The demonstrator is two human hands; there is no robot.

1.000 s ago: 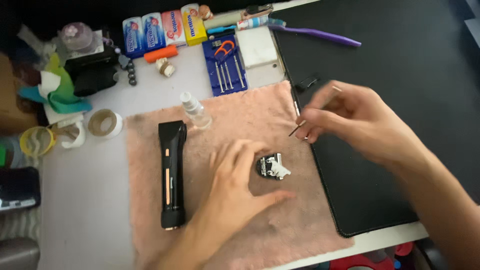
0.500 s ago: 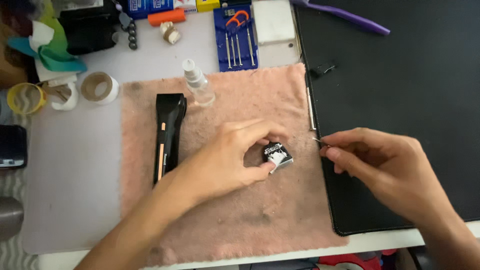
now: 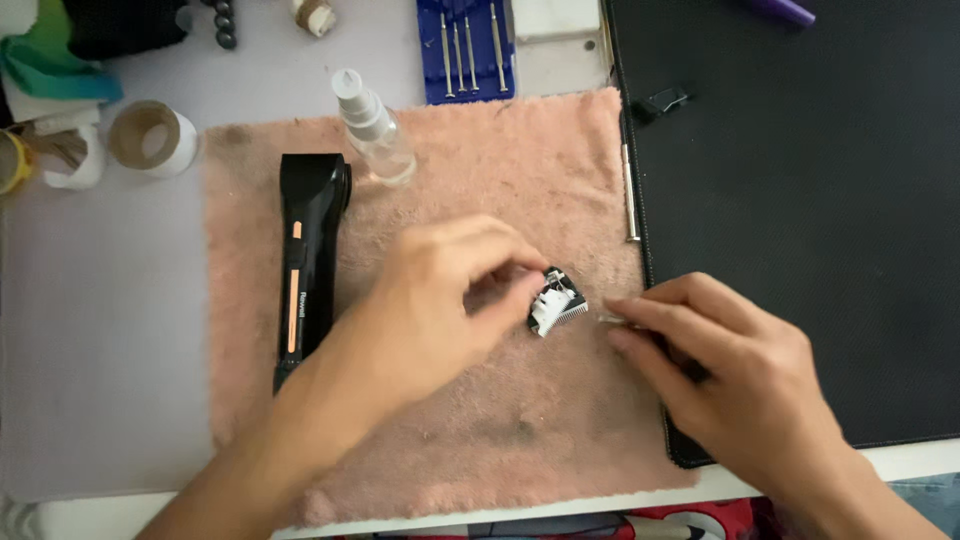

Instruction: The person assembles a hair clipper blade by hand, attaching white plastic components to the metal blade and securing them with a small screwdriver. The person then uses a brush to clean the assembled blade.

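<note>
My left hand (image 3: 440,300) rests on the pink towel (image 3: 450,420) and pinches a small black clipper blade head (image 3: 556,303) with a white toothed edge. My right hand (image 3: 720,370) is just right of it, fingers closed on a thin metal tool (image 3: 612,318) whose tip points at the blade head. The black clipper body (image 3: 305,255) with an orange stripe lies lengthwise on the towel's left part, apart from both hands.
A small clear spray bottle (image 3: 372,125) lies at the towel's top edge. A blue case of small screwdrivers (image 3: 465,50) sits behind it. A black mat (image 3: 820,220) covers the right side, with a thin metal rod (image 3: 630,190) along its left edge. Tape rolls (image 3: 150,138) sit far left.
My right hand came down from the towel's upper right to beside the blade head. My left hand kept its pinch on the blade head. The camera view moved closer.
</note>
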